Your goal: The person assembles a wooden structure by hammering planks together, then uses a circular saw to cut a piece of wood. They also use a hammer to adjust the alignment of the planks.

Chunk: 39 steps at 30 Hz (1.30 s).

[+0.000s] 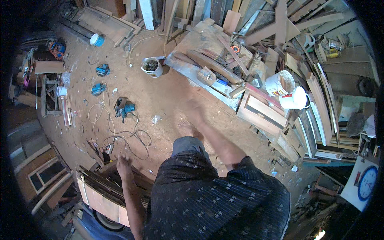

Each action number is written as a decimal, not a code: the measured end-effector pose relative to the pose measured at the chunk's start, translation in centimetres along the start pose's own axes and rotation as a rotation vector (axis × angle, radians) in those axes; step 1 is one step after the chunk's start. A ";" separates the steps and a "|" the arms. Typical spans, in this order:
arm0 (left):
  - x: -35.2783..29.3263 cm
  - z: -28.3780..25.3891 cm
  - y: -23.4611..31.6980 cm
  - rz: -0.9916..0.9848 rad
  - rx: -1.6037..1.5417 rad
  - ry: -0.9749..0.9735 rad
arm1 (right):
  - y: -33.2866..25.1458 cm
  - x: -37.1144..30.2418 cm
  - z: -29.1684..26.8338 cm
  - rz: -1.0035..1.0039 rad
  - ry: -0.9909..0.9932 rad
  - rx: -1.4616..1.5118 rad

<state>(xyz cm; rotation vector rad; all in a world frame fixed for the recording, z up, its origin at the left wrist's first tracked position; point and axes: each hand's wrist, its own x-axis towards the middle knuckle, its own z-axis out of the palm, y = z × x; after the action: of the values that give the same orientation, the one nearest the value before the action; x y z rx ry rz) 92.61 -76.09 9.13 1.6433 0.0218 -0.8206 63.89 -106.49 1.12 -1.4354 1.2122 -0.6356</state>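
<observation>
My left hand point(124, 163) hangs beside the stacked boards point(105, 200) at lower left, its fingers slightly apart and nothing visible in them. My right hand point(193, 111) is stretched forward above the dusty floor, just beyond my bare foot point(186, 128). Motion smears its fingers, so whether it holds anything cannot be made out. Ahead of it lies a low pile of timber and boards point(200, 80). A blue power tool with a dark base point(125, 108) rests on the floor to the left, its cord point(138, 132) looping back toward my left hand.
Two smaller blue power tools point(103, 70) lie farther left. An open bucket point(152, 67) with dark contents stands ahead. White buckets point(280, 83) sit among planks at right. A wall clock point(367, 183) shows at the right rim. Boards lean along the back and right.
</observation>
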 end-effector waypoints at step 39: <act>-8.9 -11.5 -10.0 -0.333 0.297 0.032 | -6.6 4.6 3.8 0.402 0.013 0.530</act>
<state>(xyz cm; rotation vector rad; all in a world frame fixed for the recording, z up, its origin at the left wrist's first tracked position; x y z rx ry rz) 87.21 -59.76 5.29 1.9644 0.2094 -1.0898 70.90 -110.03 5.31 -0.7226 1.1843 -0.6232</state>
